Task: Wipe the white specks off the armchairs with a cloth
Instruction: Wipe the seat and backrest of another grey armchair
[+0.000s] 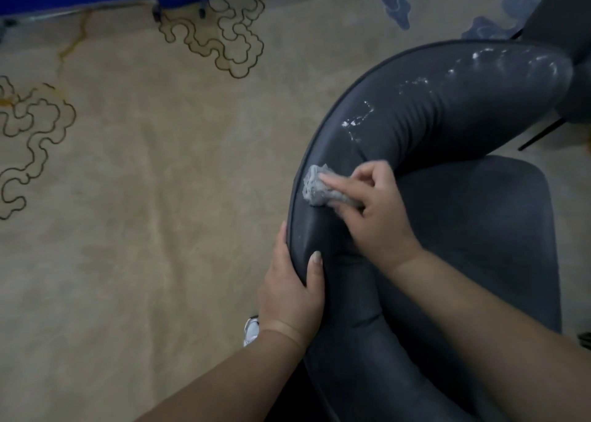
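Dark grey curved leather armchair (415, 108) cut off at right edge, right hand (371, 210) pinching crumpled grey cloth (323, 188) against backrest, cloth's end partly hidden under fingers, long axis running away leftward, white specks (355, 122) beyond, left hand (291, 290) gripping rim nearer.

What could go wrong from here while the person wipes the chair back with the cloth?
1. The cloth is a small wad that already looks whitish, so it may smear the specks rather than lift them.
2. Many specks lie further along the chair back, toward its far end, and could be missed.
3. The left hand grips the edge near the right hand; a long stroke may bump it.
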Available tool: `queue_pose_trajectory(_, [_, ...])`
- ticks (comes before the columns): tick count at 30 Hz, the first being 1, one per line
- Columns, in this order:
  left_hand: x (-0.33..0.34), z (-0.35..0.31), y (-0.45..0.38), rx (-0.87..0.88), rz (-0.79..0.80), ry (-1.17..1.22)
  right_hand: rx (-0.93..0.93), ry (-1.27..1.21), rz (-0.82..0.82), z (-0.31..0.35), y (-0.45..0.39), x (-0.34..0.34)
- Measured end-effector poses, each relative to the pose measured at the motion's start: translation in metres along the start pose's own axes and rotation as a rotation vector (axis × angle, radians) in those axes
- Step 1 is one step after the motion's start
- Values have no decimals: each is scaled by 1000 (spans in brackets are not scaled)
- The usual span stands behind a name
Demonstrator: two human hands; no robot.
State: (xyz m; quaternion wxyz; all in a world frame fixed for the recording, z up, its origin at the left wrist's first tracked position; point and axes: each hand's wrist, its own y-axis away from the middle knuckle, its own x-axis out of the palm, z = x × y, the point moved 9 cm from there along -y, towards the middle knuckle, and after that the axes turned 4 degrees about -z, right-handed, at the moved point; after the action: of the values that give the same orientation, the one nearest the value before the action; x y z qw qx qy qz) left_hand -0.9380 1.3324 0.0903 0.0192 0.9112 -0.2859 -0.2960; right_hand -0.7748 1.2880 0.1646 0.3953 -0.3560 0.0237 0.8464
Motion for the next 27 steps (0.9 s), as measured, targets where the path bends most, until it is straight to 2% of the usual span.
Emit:
queue_pose_trajectory(2, [-1, 1, 0, -3, -7, -1, -3, 48, -6, -6, -30, -2])
queue_pose_trajectory(4, [0, 2, 1, -10, 2, -4, 92, 48, -54, -20, -56, -6])
queue_pose_trajectory(7, [0, 2, 1, -25, 8, 9, 162, 37, -65, -22, -56, -4])
queue_pose_trajectory(10, [1, 3, 0, -44, 31, 60, 15, 35, 46, 6, -14, 3])
queue_pose_trajectory(12, [3, 4, -1, -46, 58, 100, -94, 32, 177, 27, 15, 10])
queue_pose_trajectory(14, [4, 4, -2, -47, 72, 116, -161, 83, 285, 34, 13, 14])
queue_pose_trajectory(18, [5, 3, -1, -64, 73, 139, -167, 179, 305, 36, -11, 17])
queue_pose_trajectory(21, [2, 2, -2, -53, 57, 149, -297, 180, 373, 49, 20, 23])
queue_pose_trajectory(23, [2, 1, -2, -70, 65, 154, -317, 172, 403, 50, 30, 24])
queue_pose_trajectory(25, [1, 1, -1, -86, 69, 124, -273, 184, 354, 41, 15, 20])
queue_pose_trajectory(27, [0, 1, 0, -115, 79, 110, -159, 157, 186, 26, -9, 9])
